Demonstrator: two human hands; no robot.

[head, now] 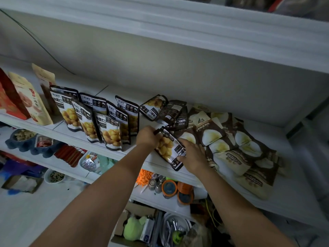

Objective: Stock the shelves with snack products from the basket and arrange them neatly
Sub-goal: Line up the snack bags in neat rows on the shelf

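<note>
Pouch [168, 148], one, flat on shelf [153, 159]: my left hand [148, 137] gripped its top corner; my right hand [193, 155] pinched its lower edge.

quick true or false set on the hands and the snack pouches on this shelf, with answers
1. Both the left hand and the right hand are on one black pouch. True.
2. The standing pouches left of the hands lie flat. False: they stand upright in rows.
3. The brown and cream pouches to the right lie in an overlapping pile. True.
4. The left hand is empty. False: it grips the black pouch's top end.
</note>
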